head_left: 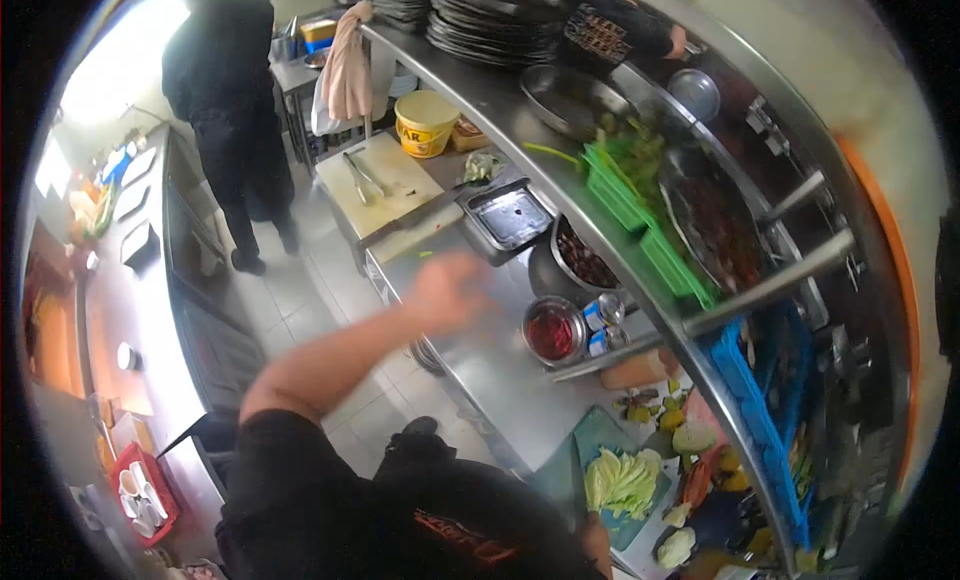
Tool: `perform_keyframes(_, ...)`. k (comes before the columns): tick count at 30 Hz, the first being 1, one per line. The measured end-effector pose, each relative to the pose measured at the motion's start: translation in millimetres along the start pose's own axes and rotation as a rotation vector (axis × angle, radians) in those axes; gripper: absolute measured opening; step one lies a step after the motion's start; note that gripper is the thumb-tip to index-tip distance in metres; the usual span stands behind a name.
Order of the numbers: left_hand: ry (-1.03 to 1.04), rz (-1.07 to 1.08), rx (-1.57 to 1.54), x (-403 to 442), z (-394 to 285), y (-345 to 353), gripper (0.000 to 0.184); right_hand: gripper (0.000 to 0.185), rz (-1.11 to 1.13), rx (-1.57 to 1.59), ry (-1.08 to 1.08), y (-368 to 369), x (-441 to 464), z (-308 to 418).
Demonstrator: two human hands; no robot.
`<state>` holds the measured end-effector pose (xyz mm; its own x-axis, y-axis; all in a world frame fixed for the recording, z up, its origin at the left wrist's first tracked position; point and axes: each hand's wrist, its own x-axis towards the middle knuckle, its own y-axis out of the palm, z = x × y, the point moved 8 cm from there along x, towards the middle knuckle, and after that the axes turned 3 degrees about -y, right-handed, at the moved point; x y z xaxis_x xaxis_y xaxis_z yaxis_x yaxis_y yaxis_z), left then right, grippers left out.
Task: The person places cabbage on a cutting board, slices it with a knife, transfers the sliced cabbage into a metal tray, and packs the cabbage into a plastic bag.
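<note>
Your left hand [450, 295] is a blur over the steel worktop [500, 410], to the left of the bowl of red food [579, 338] — too smeared to tell whether its fingers are spread, closed or holding anything. Only a sliver of your right arm [596, 546] shows, nearer you than the bowl, beside a green cutting board [597, 432] bearing pale green leaves [620, 482]; that hand's grip cannot be told. Two cans [603, 311] stand just right of the bowl, a rectangular metal tray [510, 218] beyond it. The step looks like a reach across the worktop — calling next, it seems, for a steady left hand, clear of the bowl's rim.
</note>
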<state>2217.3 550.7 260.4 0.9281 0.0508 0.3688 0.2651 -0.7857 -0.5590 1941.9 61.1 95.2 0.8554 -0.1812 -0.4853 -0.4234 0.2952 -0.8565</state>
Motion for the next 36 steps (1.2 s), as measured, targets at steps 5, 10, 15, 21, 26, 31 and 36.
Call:
perform_keyframes(5, 0.053, -0.637, 0.015, 181.9, -6.2, -212.8, 0.022, 0.072, 0.241, 0.085, 0.201, 61.3, 26.8, -52.6)
perform_keyframes(10, 0.044, -0.85, 0.487, 334.1, -8.7, -321.2, 0.03, 0.045, 0.017, 0.206, 0.176, 7.8, 3.9, 24.0)
perform_keyframes(15, -0.391, -0.15, 1.084, 452.7, 81.4, -324.8, 0.048, 0.036, -0.1, 0.287, 0.106, -2.3, -8.8, 49.5)
perform_keyframes(21, -0.021, -0.09, 1.245, 468.3, 79.9, -294.9, 0.041, 0.03, -0.38, 0.204, 0.251, 2.6, -24.1, 35.5)
perform_keyframes(26, 0.279, -0.32, 1.059, 465.8, 29.5, -238.0, 0.04, 0.03, -0.369, 0.27, 0.342, -15.9, -38.3, 44.7)
perform_keyframes(31, 0.318, -0.664, 0.74, 370.3, -28.1, -262.1, 0.04, 0.023, -0.578, 0.346, 0.524, -19.9, -61.4, 0.6)
perform_keyframes(36, 0.116, -0.74, 0.947, 304.3, 62.8, -360.7, 0.055, 0.028, -0.657, 0.406, 0.762, 2.6, -84.5, -62.7)
